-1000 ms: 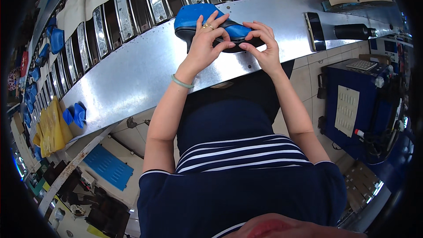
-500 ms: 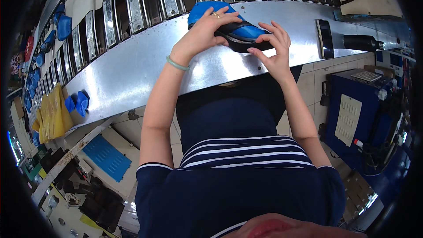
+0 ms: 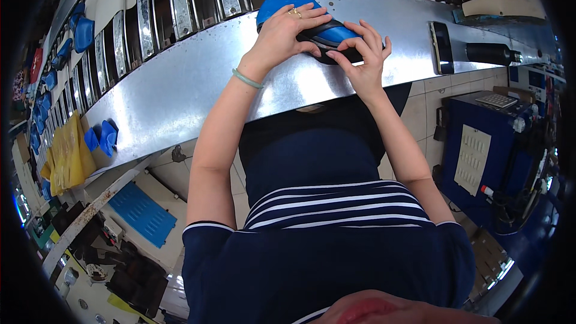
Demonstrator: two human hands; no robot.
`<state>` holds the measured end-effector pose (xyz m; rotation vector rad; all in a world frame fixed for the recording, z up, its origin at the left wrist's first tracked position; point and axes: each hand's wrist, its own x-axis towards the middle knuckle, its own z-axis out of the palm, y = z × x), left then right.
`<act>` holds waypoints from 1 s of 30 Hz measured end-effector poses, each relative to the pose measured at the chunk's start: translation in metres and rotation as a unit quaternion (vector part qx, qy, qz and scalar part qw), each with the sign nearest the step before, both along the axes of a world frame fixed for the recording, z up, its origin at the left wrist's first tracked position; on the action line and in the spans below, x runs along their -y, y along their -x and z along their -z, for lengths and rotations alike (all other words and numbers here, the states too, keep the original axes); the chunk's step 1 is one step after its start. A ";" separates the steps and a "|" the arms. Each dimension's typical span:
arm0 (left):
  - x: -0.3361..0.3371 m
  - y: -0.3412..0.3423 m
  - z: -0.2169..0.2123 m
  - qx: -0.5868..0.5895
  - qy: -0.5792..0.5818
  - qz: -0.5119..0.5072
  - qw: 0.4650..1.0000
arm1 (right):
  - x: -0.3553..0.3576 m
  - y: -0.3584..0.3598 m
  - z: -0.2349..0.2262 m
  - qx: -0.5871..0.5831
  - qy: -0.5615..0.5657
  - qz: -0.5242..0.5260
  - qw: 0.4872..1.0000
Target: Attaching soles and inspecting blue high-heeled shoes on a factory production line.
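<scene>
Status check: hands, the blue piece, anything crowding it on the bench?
Left hand pressing flat on top of the blue and black shoe part. Right hand pinching its near edge. Part rests on the metal bench. Nothing crowding; black handheld tool lies apart, to the right.

A black phone lies beside a black cylinder.

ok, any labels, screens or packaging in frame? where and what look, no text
Pale label panel: front of the blue machine at right, upright rectangle, off-white with rows of small dark marks.
Keypad panel: on top of that machine, flat, light grey.
Phone: on the metal bench right of the hands, dark slim rectangle, screen off.
Yellow bags: far left bench end, crumpled stack.
</scene>
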<state>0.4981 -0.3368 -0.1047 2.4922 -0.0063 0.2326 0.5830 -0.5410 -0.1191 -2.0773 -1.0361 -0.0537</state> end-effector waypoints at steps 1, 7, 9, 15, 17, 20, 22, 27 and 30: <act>0.000 0.000 0.000 0.003 -0.003 0.001 1.000 | 0.000 0.000 0.000 -0.001 -0.001 0.001 1.000; -0.003 0.000 0.000 0.025 -0.028 0.033 0.999 | 0.001 -0.001 0.004 0.010 -0.009 0.002 1.000; -0.003 0.000 0.000 0.026 -0.040 0.035 0.998 | 0.001 -0.002 0.008 0.022 -0.010 -0.001 1.000; 0.000 0.000 0.000 0.019 -0.053 0.030 0.998 | 0.000 0.003 0.000 0.062 0.039 -0.012 0.997; 0.001 -0.001 0.000 0.020 -0.050 0.035 0.998 | -0.003 0.005 0.002 0.096 0.050 -0.017 0.994; 0.006 0.000 -0.005 -0.001 -0.096 0.030 0.995 | -0.003 0.004 0.008 0.121 0.057 -0.021 0.991; 0.010 -0.001 -0.003 0.001 -0.100 0.018 0.995 | -0.002 0.002 0.012 0.119 0.049 -0.021 0.991; 0.015 -0.004 0.008 0.023 -0.076 -0.012 0.997 | -0.005 0.001 0.004 0.119 0.027 -0.003 0.993; 0.012 -0.004 0.014 0.051 -0.082 -0.009 0.995 | -0.005 0.000 0.010 0.137 0.022 0.007 0.990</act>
